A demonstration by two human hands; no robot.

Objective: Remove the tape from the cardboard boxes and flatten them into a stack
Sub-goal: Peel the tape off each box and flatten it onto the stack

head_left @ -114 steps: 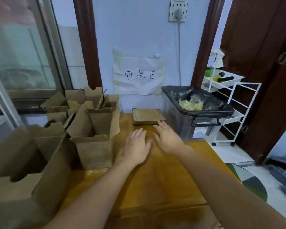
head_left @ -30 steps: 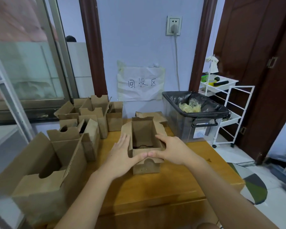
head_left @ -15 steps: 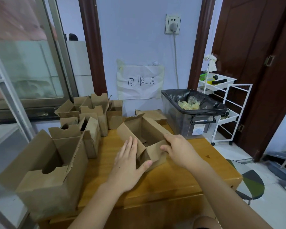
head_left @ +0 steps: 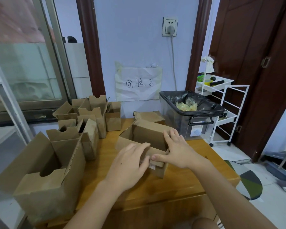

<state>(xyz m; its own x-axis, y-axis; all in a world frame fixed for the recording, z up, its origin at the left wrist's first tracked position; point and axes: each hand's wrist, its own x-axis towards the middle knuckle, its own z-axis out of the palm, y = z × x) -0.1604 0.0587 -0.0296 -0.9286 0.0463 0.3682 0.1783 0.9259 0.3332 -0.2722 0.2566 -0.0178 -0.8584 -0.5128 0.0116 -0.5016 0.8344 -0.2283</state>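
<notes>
- Box (head_left: 147,138) lies open on the table (head_left: 180,184), tipped so its mouth faces up and toward the person, just in front of the bin (head_left: 188,116).
- Left hand (head_left: 130,166) rests on the box's near left wall, fingers bent over the near flap; they are blurred, so how firmly they grip cannot be told.
- Right hand (head_left: 177,151) grips the box's near right corner: thumb laid along the near flap toward the left hand, fingers spread up the right wall and over its rim.
- Both hands nearly meet at the near flap; a small pale patch, perhaps a label or tape, shows just below the right thumb, too small to tell.
- Flat cardboard (head_left: 149,116) lies on the table behind the box, against the wall and just left of the bin.
- Upright open boxes (head_left: 92,119) crowd the table's left side, well left of the bin; the biggest one (head_left: 45,172) stands nearest the person at the table's left edge.
- Bin is clear plastic, lined with a black bag, and stands at the table's far right corner; crumpled yellowish tape (head_left: 186,105) lies inside it.
- Paper sign (head_left: 138,83) with handwritten characters is stuck on the wall above and left of the bin.
- White rack (head_left: 221,103) stands on the floor just right of the bin.
</notes>
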